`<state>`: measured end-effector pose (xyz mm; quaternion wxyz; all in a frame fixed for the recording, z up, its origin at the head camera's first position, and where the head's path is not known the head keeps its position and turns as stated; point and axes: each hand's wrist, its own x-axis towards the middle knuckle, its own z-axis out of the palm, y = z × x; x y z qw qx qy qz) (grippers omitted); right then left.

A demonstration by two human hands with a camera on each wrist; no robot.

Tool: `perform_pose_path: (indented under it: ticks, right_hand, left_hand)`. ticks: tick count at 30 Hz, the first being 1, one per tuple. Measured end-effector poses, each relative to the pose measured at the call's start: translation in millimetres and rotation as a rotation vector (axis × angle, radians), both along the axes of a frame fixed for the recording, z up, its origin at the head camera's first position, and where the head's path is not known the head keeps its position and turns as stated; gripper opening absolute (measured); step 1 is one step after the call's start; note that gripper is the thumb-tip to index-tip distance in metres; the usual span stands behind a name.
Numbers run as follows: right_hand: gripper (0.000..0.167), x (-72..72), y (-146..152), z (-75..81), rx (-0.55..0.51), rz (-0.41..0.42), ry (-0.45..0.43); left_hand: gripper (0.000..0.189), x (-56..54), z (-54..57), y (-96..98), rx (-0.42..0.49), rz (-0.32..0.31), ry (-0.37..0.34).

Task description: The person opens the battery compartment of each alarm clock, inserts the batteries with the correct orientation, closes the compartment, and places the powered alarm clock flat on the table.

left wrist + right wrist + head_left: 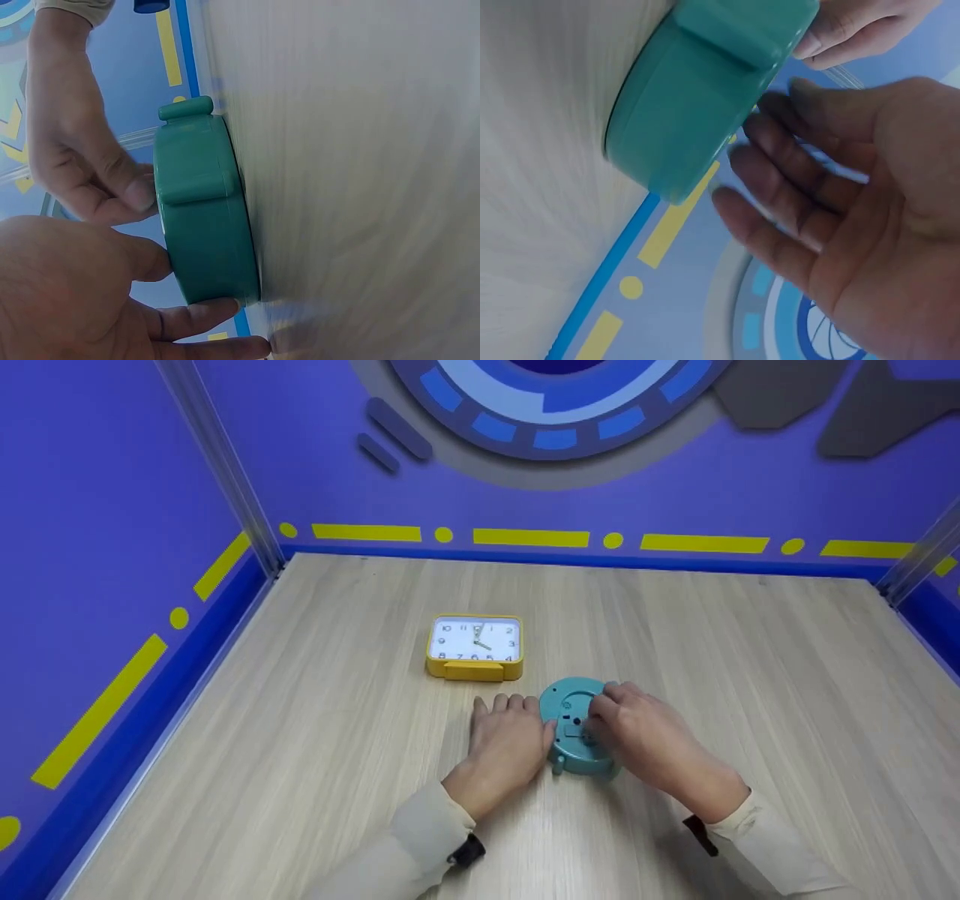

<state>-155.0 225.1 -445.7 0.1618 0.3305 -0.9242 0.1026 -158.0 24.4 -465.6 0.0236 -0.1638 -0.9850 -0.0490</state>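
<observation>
A round teal alarm clock (559,701) lies face down on the table, its back with small holes and a recessed panel turned up. My left hand (510,739) holds its left side, thumb at the rim of the back and fingers low along the side. In the left wrist view, a ridge and a small foot show on the clock's side (202,247). My right hand (649,735) bends over the right part of the back. Its thumb and index finger come together at the back face in the right wrist view; what they pinch there is hidden.
A yellow rectangular alarm clock (475,670) lies face up beyond my left hand, its white dial showing. The wooden table (337,675) ends at blue panel walls (90,510) with yellow marks on the left and at the back. Dark bands (466,851) circle both sleeves.
</observation>
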Motion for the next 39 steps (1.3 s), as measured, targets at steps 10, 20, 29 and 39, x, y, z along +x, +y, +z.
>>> perform_pose_path:
  ticks: [10,20,29,39]
  right_hand:
    - [0.066,0.5,3.6,2.6,0.026,-0.322,-0.220]
    - [0.081,-0.8,4.0,-1.3,0.090,-0.440,-0.371]
    - [0.084,-1.1,7.3,-2.7,0.133,-0.439,-0.395]
    - [0.085,-3.3,5.8,-1.6,0.132,-0.460,-0.437]
  left_hand:
    - [0.051,1.5,-0.4,-1.0,-0.010,-0.006,0.032]
    - [0.053,0.2,-0.2,0.0,0.017,0.009,0.000]
    - [0.055,0.0,0.4,0.0,0.029,0.006,-0.024]
    - [0.055,-0.7,-0.2,0.7,0.030,0.013,-0.050]
